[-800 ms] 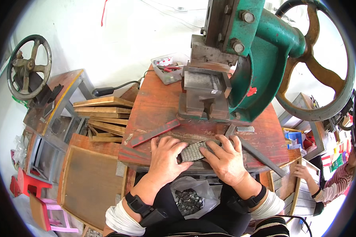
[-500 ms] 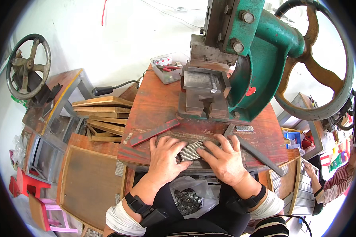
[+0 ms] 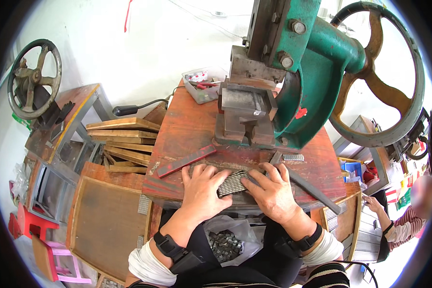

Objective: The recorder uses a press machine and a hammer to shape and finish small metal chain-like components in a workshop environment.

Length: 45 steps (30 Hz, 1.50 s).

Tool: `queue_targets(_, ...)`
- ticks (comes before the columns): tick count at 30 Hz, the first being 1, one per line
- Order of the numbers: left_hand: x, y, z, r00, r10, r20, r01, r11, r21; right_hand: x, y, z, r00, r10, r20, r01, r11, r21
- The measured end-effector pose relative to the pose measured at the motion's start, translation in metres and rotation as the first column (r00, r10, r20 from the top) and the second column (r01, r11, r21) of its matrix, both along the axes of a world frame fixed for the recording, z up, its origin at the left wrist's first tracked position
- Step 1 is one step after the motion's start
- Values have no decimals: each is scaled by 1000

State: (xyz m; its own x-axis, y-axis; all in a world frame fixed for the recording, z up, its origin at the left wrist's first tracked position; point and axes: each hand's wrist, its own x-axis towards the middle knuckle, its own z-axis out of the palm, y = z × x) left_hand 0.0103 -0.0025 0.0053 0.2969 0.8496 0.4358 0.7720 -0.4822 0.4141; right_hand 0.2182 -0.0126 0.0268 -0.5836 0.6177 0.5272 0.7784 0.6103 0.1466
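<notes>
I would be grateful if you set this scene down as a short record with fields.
Left hand: grips the left end of a grey gridded piece
Right hand: fingers on its right end
Worktop: reddish wooden bench
Machine: green press with a large handwheel
Beyond left hand: red-and-dark bar
Beside right hand: long grey bar
Below bench edge: plastic bag holding small metal pieces

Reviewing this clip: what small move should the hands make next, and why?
Probably a light, even inward press on the ribbed grey block: the left hand and right hand are at its opposite ends near the front edge of the table, and its surface looks divided into many small segments, which might shift.
</notes>
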Motion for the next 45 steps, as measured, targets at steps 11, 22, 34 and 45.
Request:
queue_targets(11,8,4,-4,1000,24,19,-24,1000,-7,-6,2,7,997,34,70,-31,999,-42)
queue_targets(22,8,6,-2,1000,17,10,-16,999,-51,3,4,12,999,24,41,-22,999,-34)
queue_targets(34,7,6,0,998,1,58,3,998,-66,80,5,14,937,-347,-50,326,915,-238)
queue_targets(45,8,5,2,995,7,101,0,997,-78,-3,-20,46,984,-111,-138,38,893,-448)
